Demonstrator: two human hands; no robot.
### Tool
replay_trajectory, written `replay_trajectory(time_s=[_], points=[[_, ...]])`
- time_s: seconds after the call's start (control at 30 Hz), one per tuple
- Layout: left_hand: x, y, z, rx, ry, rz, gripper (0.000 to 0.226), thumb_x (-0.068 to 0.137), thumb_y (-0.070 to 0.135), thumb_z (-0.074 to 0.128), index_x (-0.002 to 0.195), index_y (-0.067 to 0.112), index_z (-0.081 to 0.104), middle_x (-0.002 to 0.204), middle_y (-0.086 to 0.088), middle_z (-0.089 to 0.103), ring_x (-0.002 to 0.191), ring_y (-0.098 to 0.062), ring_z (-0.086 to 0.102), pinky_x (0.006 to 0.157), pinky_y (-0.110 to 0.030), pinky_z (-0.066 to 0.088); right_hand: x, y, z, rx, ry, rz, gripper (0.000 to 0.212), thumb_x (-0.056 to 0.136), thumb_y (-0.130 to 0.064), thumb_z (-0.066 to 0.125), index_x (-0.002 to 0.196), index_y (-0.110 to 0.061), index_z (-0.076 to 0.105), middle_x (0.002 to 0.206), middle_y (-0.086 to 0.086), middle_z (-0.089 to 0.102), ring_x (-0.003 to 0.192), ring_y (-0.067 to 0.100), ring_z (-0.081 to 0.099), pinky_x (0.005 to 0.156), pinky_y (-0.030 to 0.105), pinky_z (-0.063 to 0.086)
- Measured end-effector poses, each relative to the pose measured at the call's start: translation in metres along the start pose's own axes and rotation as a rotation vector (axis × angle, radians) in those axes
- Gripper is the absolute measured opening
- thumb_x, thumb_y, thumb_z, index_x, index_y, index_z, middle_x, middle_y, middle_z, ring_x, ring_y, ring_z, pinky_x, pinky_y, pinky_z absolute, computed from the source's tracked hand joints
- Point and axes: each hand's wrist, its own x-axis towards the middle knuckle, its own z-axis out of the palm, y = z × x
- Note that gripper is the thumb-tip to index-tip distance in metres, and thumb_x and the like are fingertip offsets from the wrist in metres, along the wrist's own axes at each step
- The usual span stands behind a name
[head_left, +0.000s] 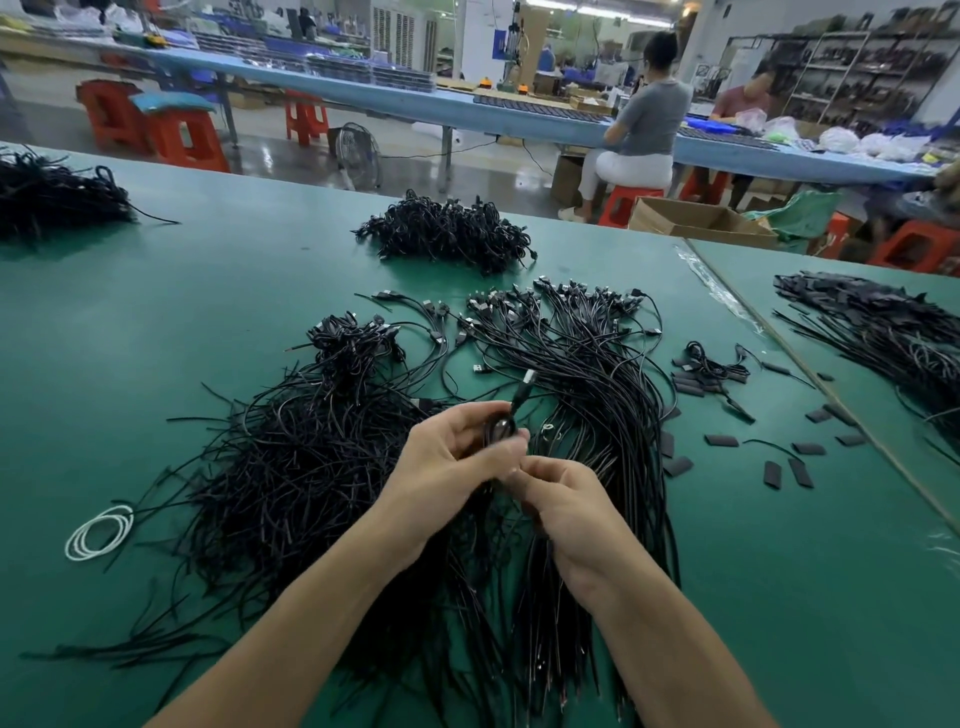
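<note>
both hands (514, 467) meet mid-table, fingers curled, pinching one coiled cable (500, 429).

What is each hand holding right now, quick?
Left hand: grips a coiled black USB cable.
Right hand: fingers curled, pinching the same cable just below the coil.

No readable text, label or number anywhere; distant shelves perhaps labelled, too blurred.
</note>
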Motion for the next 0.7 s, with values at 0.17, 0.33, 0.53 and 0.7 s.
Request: replay_trajectory(time_s=[0.17,0.33,0.53,0.7], points=[[0.005,0.0,-0.013,0.295,-0.07,-0.021,0.051,0.085,0.016,0.078,0.127,0.04,0.061,0.098,0.004,0.073,0.076,-0.004,0.062,0.075,-0.02,0.054,0.009,0.004,-0.007,0.112,0.04,0.055,0.019,0.097,-0.016,0.061,0.092,-0.006,0.076,0.087,0.008,0.077,0.087,0.017,0.072,0.078,0.029,0.054],[0.022,0.0,-0.019,0.333,-0.005,-0.006,0.044,0.082,0.006,0.079,0.114,0.031,0.064,0.094,-0.001,0.076,0.072,-0.013,0.07,0.062,-0.024,0.056,0.015,0.012,-0.01,-0.011,0.162,-0.035,0.017,0.096,-0.022,0.065,0.085,-0.016,0.076,0.062,-0.013,0.067,0.061,-0.001,0.059,0.061,0.017,0.047],[0.076,0.009,-0.061,0.454,0.482,0.035,0.037,0.086,0.004,0.072,0.12,0.014,0.062,0.093,0.006,0.07,0.066,-0.005,0.07,0.06,-0.022,0.056,0.021,0.029,-0.035,-0.689,0.235,-0.075,0.006,0.098,-0.027,0.058,0.1,-0.025,0.064,0.099,-0.009,0.065,0.09,0.006,0.061,0.07,0.014,0.045],[0.11,0.01,-0.101,0.664,0.696,0.039,0.042,0.089,0.007,0.072,0.129,0.006,0.06,0.105,-0.002,0.067,0.1,-0.026,0.065,0.094,-0.042,0.055,0.023,0.035,-0.026,-1.087,0.283,-0.057,0.038,0.098,-0.045,0.054,0.124,-0.019,0.05,0.114,-0.003,0.045,0.091,0.014,0.056,0.074,0.028,0.046]])
